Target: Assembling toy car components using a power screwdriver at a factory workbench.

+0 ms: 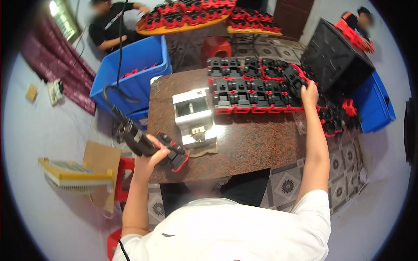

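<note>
My left hand (157,153) is wrapped round a black electric screwdriver (133,137) with a cord at its upper end. Just right of those fingers is a black-and-red plastic chassis (177,159) at the table's near left edge; whether the hand also touches it I cannot tell. My right arm reaches far forward. The right hand (310,93) is closed on the edge of another black-and-red chassis (296,77), tilted over the rows of similar chassis (248,98). A silver metal fixture (193,117) stands between the two hands, nearer the left one.
The speckled brown table (252,139) carries everything. Blue bins stand at left (130,61) and right (376,104), with a black crate (335,56) behind the right one. Two other people work beyond, one near a loaded orange-edged table (187,28). A red stool (216,47) stands behind.
</note>
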`<state>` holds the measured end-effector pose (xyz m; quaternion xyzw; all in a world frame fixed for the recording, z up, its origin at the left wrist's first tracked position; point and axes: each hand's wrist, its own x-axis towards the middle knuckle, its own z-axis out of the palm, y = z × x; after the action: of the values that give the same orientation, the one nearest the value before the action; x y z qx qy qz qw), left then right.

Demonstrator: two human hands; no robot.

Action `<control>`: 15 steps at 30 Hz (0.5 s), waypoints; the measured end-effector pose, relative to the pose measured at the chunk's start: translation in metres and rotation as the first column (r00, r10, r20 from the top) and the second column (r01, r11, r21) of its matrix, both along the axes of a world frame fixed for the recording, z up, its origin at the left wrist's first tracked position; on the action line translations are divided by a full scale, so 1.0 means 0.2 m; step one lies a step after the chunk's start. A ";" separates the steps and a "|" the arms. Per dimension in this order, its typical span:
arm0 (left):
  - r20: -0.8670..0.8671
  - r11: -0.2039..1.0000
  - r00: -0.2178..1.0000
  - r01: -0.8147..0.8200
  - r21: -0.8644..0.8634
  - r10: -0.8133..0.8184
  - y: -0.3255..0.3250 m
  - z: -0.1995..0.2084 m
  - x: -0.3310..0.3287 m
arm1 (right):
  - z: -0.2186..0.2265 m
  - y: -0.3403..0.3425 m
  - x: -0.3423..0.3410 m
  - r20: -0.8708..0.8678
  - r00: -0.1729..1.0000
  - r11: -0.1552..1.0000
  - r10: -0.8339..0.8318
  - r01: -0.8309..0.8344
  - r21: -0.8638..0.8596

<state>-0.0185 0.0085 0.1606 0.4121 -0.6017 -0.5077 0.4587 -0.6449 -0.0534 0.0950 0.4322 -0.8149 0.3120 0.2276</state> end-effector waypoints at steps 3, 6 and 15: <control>-0.136 0.998 0.991 -0.002 0.063 0.011 0.01 0.03 0.01 | 0.02 0.10 0.01 0.090 0.995 0.996 -0.033 0.040 -0.074; -0.096 0.996 0.993 -0.055 0.071 0.061 0.04 0.04 0.04 | 0.08 0.14 0.09 0.017 1.000 0.973 0.026 -0.022 -0.228; -0.087 0.999 0.996 -0.006 -0.040 0.002 -0.01 -0.07 0.09 | 0.03 0.53 0.62 0.422 0.840 0.936 0.342 -0.345 -0.071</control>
<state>0.0005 0.0055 0.1457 0.3816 -0.5903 -0.5121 0.4937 -0.5209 0.0526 0.1015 0.4931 -0.7553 0.4313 -0.0178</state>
